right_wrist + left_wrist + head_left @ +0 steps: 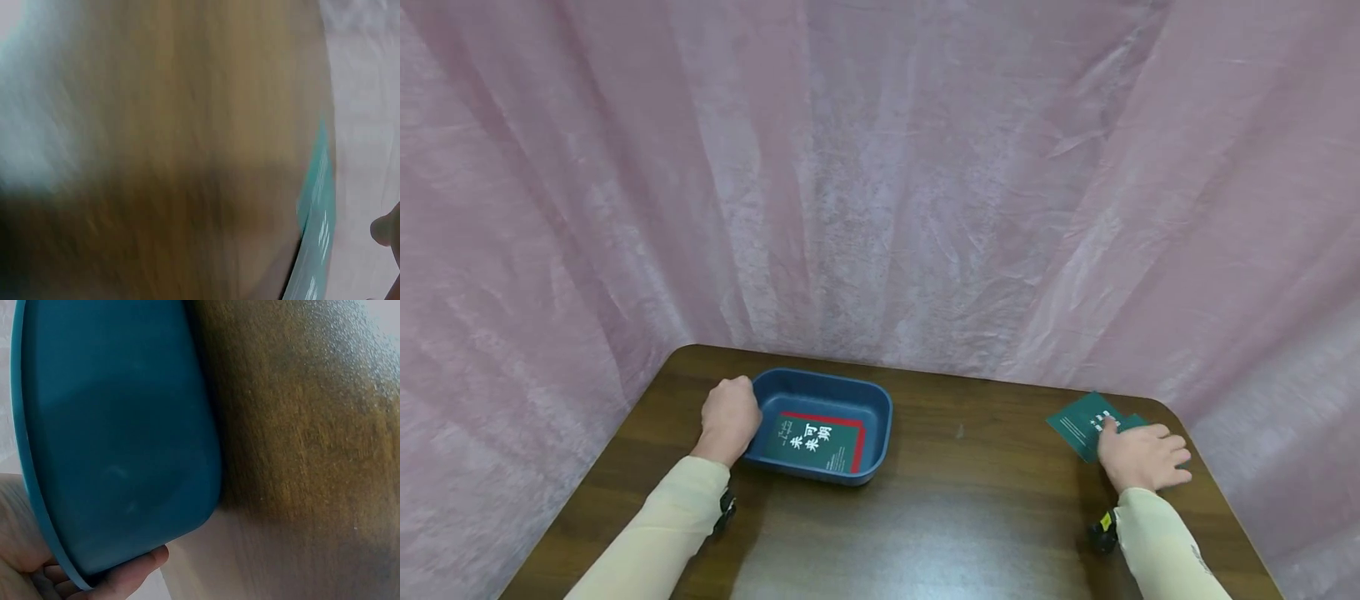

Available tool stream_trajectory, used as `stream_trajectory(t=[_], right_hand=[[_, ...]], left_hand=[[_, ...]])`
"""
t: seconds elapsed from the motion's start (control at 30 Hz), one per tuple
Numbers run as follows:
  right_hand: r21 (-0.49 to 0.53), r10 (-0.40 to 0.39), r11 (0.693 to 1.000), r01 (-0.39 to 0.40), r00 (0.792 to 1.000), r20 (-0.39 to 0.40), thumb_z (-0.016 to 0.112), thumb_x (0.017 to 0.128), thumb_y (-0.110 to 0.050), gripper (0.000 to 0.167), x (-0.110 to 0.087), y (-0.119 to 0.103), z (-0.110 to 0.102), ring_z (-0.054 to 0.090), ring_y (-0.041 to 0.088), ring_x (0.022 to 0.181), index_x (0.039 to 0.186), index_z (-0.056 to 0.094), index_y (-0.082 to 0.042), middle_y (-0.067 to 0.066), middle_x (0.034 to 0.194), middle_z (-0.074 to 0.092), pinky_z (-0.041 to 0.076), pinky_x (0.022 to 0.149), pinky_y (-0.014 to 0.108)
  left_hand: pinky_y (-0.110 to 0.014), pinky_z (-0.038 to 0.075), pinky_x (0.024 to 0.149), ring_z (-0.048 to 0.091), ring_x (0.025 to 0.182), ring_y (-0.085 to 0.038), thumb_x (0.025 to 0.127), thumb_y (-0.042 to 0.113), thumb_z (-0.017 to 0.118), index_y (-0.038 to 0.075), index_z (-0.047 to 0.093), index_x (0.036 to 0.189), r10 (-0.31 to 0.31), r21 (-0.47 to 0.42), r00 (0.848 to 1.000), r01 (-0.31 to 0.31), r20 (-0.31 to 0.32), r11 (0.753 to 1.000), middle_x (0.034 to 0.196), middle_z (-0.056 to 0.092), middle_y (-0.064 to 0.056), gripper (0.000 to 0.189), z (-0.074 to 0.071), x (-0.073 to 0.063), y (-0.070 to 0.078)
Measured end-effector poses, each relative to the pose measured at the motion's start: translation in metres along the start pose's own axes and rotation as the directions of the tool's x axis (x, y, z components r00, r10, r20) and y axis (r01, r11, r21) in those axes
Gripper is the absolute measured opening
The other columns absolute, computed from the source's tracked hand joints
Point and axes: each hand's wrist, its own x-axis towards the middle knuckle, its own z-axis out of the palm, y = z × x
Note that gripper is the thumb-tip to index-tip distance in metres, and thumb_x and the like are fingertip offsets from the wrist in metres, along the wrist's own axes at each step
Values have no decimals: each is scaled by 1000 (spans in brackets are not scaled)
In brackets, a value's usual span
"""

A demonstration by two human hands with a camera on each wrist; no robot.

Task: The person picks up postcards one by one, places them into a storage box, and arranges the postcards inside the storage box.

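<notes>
My left hand (731,421) grips the left end of a blue rectangular tray (880,433), its fingers curled at the rim; the left wrist view shows the tray's outer wall (125,444) with the thumb along it. Inside the tray lies a green card (808,444) with white characters and a red border along two sides. Far to the right, my right hand (1145,457) is spread palm down over two overlapping green cards (1084,423), covering part of them. In the right wrist view the cards (319,231) appear blurred, with a fingertip beside them.
Both the tray and the cards are on a brown wooden table (970,500) with rounded back corners. A pink velvet curtain (880,183) hangs behind the table and at its sides. Dark bands (1103,532) are worn on both wrists.
</notes>
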Motion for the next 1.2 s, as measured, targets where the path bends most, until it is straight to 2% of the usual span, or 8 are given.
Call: stream_trajectory(t=[0.17, 0.33, 0.43, 0.57, 0.7, 0.9, 1.03, 1.2], right_hand=[[-31, 177, 984, -176, 982, 70, 25, 79, -78, 120, 11, 23, -12, 20, 60, 122, 136, -2, 23, 48, 133, 14, 23, 96, 70], [-73, 230, 973, -219, 951, 207, 28, 69, -89, 135, 7, 30, -14, 20, 60, 123, 135, -7, 24, 49, 134, 11, 23, 100, 68], [-108, 235, 971, -213, 936, 262, 31, 68, -89, 136, 0, 31, -15, 22, 60, 120, 134, -4, 26, 50, 131, 14, 24, 100, 69], [-118, 214, 975, -186, 928, 304, 36, 68, -87, 137, -5, 29, -17, 26, 59, 115, 133, -2, 27, 50, 124, 20, 28, 95, 70], [-85, 150, 988, -129, 929, 337, 44, 66, -86, 138, -7, 25, -22, 30, 55, 110, 134, 0, 25, 46, 119, 27, 33, 89, 69], [-28, 48, 999, -42, 946, 320, 61, 65, -76, 123, -10, 22, -26, 43, 42, 95, 132, 26, 21, 35, 113, 38, 48, 73, 51], [-13, 18, 1000, -15, 952, 304, 68, 64, -69, 114, -11, 21, -25, 45, 38, 91, 127, 35, 21, 34, 112, 43, 49, 69, 42], [18, -30, 1000, 26, 947, 320, 73, 61, -66, 111, -11, 20, -26, 46, 38, 90, 124, 40, 19, 34, 110, 47, 47, 68, 40]], left_hand=[[-51, 55, 53, 65, 63, -35, 82, 9, 61, -9, 66, 91, 14, -4, 1000, -14, -8, 1000, 81, 67, -27, 21, 0, -2, 2], [-50, 54, 50, 65, 63, -35, 81, 8, 61, -9, 67, 90, 22, -2, 999, -23, -38, 1000, 79, 67, -26, 20, -2, -3, 0], [-50, 55, 52, 66, 64, -35, 82, 8, 60, -9, 66, 91, 23, -3, 1000, -23, -15, 1000, 80, 67, -26, 20, -1, -3, 1], [-51, 55, 56, 66, 64, -34, 82, 9, 62, -9, 66, 93, 2, -5, 1000, -2, 22, 1000, 82, 67, -26, 22, 0, -2, 1], [-52, 55, 57, 65, 64, -34, 81, 10, 64, -8, 66, 95, -10, 4, 1000, 10, 28, 1000, 84, 67, -26, 23, 0, -2, -1], [-51, 56, 58, 66, 65, -34, 81, 11, 65, -8, 66, 95, -16, 15, 999, 15, 34, 1000, 84, 68, -26, 24, 0, -1, -2], [-50, 56, 57, 66, 64, -33, 82, 11, 64, -8, 66, 95, -13, 13, 999, 12, 32, 1000, 83, 68, -25, 23, 0, 0, -2], [-50, 56, 56, 65, 63, -32, 83, 10, 63, -9, 66, 94, -6, 9, 1000, 6, 28, 1000, 82, 67, -25, 22, 0, 0, -2]])
